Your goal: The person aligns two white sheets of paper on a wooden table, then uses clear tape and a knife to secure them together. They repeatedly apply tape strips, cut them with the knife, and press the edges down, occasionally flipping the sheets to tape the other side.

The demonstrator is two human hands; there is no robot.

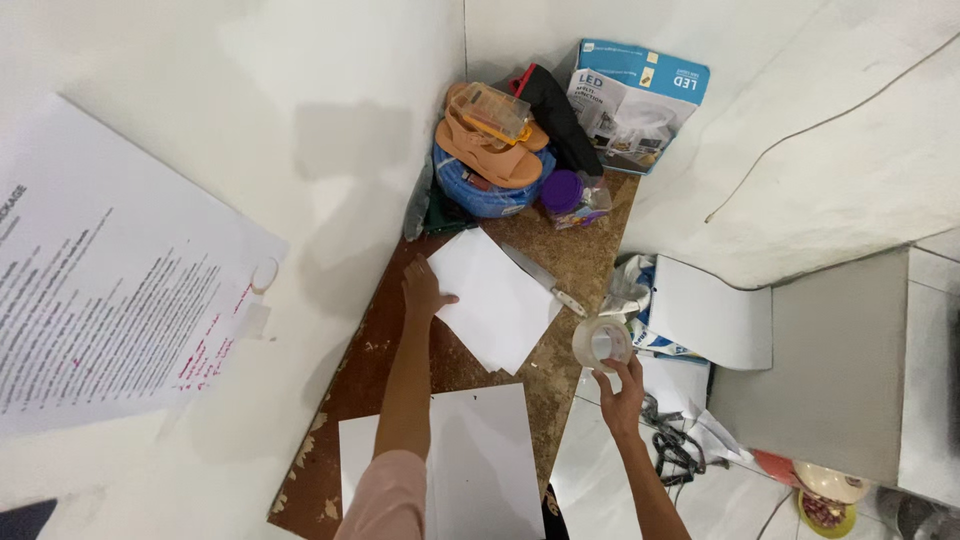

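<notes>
My left hand (424, 288) lies flat on the left corner of a stack of white paper sheets (495, 300) on a brown wooden tabletop (365, 360), fingers spread. My right hand (620, 390) holds up a roll of clear tape (601, 343) just past the table's right edge. A knife (540, 278) with a pale handle lies partly under the sheets' far edge. A larger white sheet (480, 465) lies nearer to me on the table.
At the table's far corner sit orange sandals (490, 150) on a blue coil (485, 195), a purple-lidded jar (562, 192) and a blue-and-white box (635, 95). A printed page (100, 290) is taped to the left wall. White board, bags and cables lie on the floor at right.
</notes>
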